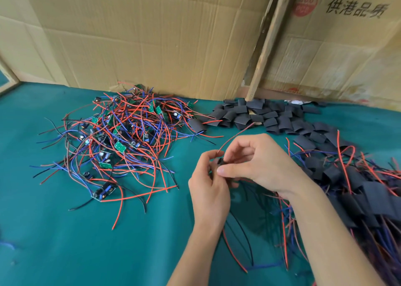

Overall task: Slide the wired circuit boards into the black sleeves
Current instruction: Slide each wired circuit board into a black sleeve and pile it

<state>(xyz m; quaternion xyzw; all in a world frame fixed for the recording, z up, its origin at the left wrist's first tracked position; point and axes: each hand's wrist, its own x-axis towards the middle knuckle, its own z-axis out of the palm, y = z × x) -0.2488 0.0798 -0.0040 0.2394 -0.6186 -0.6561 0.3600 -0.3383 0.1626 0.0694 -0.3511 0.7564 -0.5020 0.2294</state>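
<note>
Both the left hand (209,183) and right hand (258,166) pinch one flat black sleeve (220,162) between them, steadying it for threading, its red wire (235,137) trailing beyond the right hand.

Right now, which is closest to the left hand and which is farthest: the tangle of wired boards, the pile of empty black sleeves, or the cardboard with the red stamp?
From the left hand:
1. Tangle of wired boards, on the hand's left on the green cloth.
2. Pile of empty black sleeves, behind the hand, to the right.
3. Cardboard with the red stamp, standing at the far right, high up.
</note>
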